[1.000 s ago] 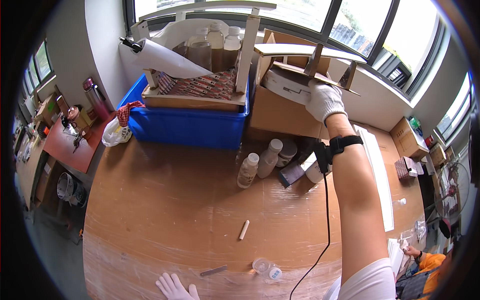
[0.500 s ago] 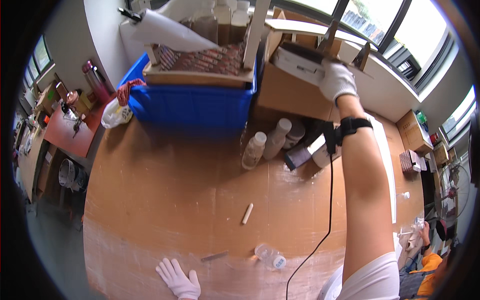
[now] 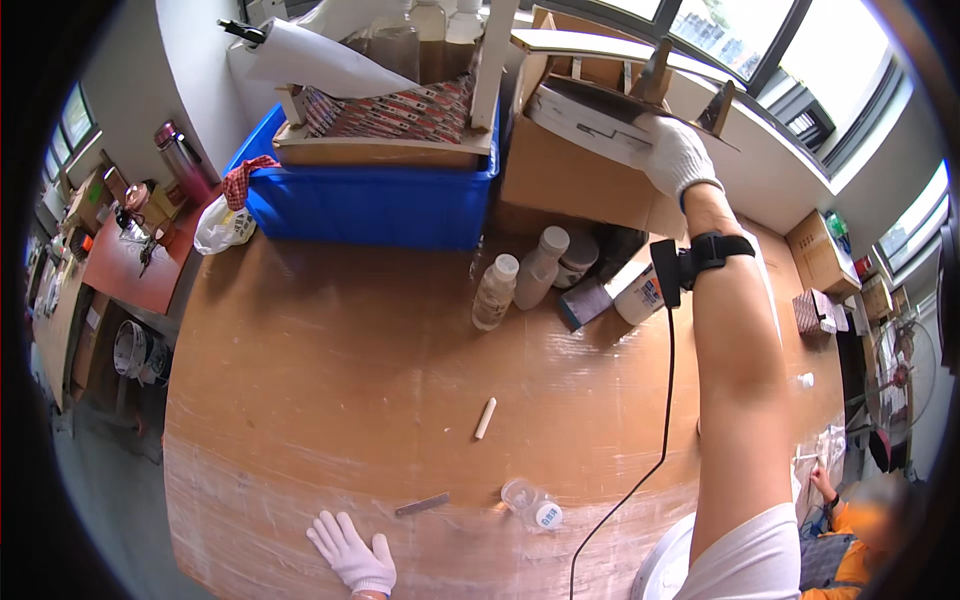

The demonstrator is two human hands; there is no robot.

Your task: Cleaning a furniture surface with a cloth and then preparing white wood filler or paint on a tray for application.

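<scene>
My right hand, in a white glove, reaches far across the wooden table and grips a flat pale board lying in an open cardboard box. A black device with a cable is strapped to that wrist. My left hand, also gloved, rests flat and spread on the table's near edge, holding nothing. Close to it lie a small flat metal strip, a clear plastic bottle on its side and a short wooden dowel.
A blue crate with wooden frames and rolled paper stands at the back. Two white bottles and small boxes cluster before the cardboard box. A red side table lies left. Another person sits low right.
My right arm has stretched further toward the cardboard box, staying on the board. My left hand has come further into view and now lies spread on the table.
</scene>
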